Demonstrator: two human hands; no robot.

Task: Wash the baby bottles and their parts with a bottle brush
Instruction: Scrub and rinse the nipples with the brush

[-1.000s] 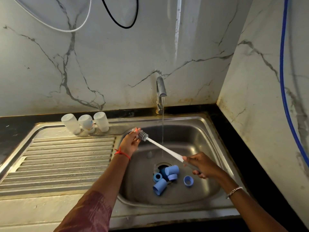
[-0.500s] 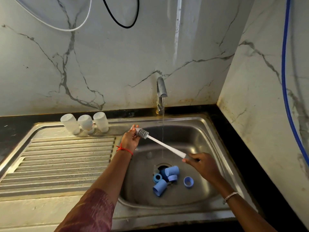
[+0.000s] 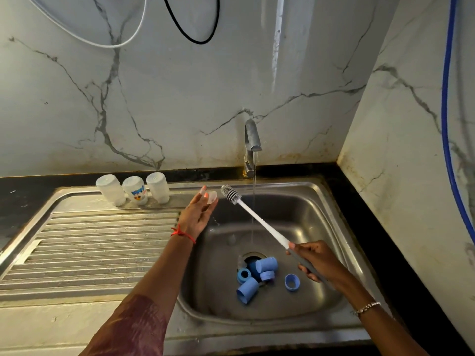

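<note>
Over the far-left rim of the steel sink [image 3: 295,214], the left hand [image 3: 196,217] pinches a small clear teat [image 3: 212,197] in its fingers. The right hand [image 3: 317,260] grips a white-handled, grey-bristled bottle brush [image 3: 259,222]. The bristles would clean best twisted gently inside the steadied teat.
</note>
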